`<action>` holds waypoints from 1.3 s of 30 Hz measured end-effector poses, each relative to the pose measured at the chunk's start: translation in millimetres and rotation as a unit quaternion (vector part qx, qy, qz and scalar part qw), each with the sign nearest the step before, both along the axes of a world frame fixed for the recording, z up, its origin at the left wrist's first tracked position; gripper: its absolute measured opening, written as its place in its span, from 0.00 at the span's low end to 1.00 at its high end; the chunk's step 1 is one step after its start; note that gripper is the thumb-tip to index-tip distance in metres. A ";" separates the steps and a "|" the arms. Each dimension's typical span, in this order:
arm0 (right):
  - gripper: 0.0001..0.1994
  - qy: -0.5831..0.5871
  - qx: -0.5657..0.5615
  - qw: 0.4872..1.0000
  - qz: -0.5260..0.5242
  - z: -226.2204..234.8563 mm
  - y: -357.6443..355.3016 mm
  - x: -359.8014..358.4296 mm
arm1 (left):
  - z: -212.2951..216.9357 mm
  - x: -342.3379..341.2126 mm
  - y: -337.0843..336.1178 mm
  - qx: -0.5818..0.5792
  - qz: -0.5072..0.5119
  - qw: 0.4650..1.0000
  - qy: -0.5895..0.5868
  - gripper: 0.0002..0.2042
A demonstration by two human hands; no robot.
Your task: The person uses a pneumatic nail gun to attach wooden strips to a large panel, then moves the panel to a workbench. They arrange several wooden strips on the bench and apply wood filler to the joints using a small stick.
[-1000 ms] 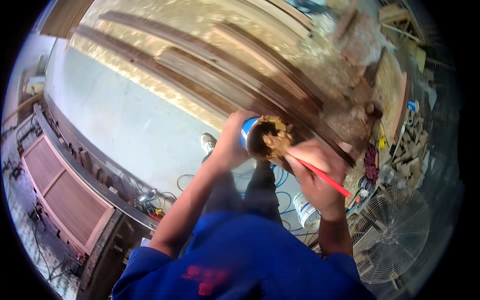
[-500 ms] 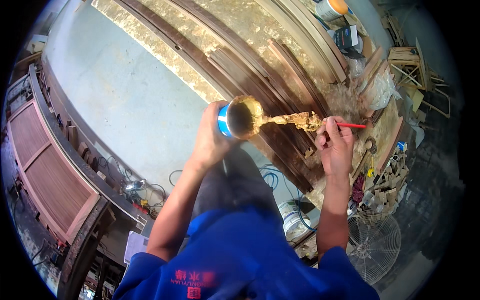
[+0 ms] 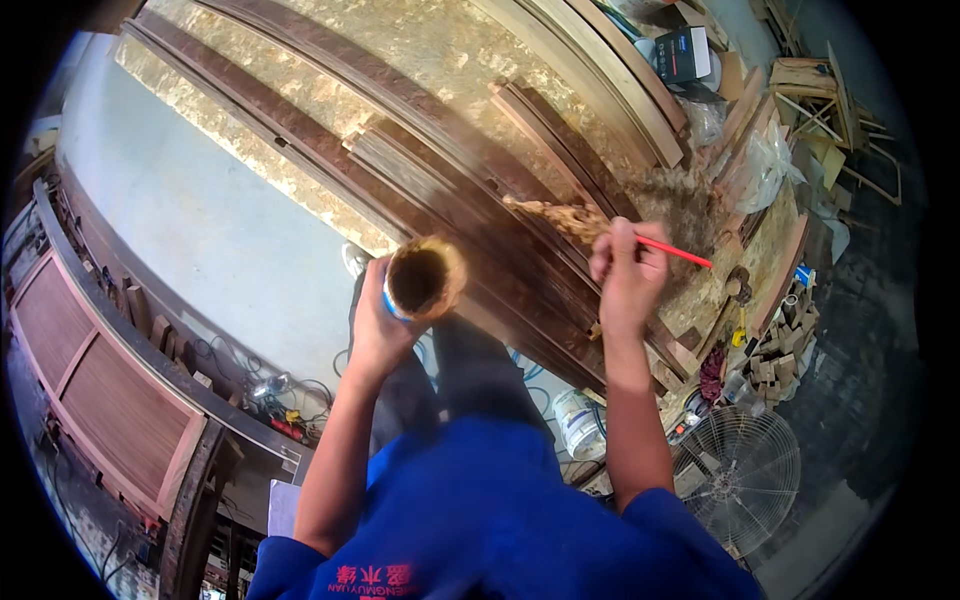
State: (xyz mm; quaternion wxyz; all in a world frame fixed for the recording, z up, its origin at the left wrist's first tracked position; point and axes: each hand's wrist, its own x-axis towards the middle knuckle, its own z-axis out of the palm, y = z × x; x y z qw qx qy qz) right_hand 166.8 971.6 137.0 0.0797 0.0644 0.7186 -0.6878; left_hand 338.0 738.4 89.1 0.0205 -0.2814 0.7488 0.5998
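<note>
My left hand (image 3: 372, 335) is wrapped round a small blue-and-white can (image 3: 453, 272), its open mouth turned up toward me. A tan crust coats the can's rim, and the inside is dark. Off to the right, my right hand (image 3: 630, 275) grips a thin stick (image 3: 682, 251) by its red part. The stick's other end is caked with lumpy yellow-brown paste (image 3: 565, 217) and points left, apart from the can. Beneath it lie long dark-brown wooden strips (image 3: 440, 185) on a stained worktop (image 3: 330, 105).
Pale boards (image 3: 590, 75) lie along the far side, with a dark box (image 3: 684, 55) and plastic wrap (image 3: 768, 168) to their right. A white bucket (image 3: 580, 425) stands near my legs. Wood offcuts (image 3: 775, 370) and a round fan grille (image 3: 738, 480) are at right, a framed panel (image 3: 120, 390) at left.
The stick's paste-covered end has come away from the can's mouth and swung up over the strips. My left hand has drawn the can left and nearer, tipping its mouth upward.
</note>
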 end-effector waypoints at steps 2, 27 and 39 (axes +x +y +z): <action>0.10 0.038 0.048 0.998 0.028 -23.2 -14.0 -6.1 | -6.6 10.1 -7.8 0.012 0.003 1.000 -0.010 0.31; 0.05 0.162 0.354 0.881 0.270 -34.6 -59.6 -30.9 | -4.6 23.0 -60.6 0.052 -0.008 0.997 -0.061 0.31; 0.12 -0.038 0.089 0.993 0.064 -66.4 -34.9 -54.0 | 3.8 13.8 -37.7 0.053 -0.019 0.996 -0.074 0.33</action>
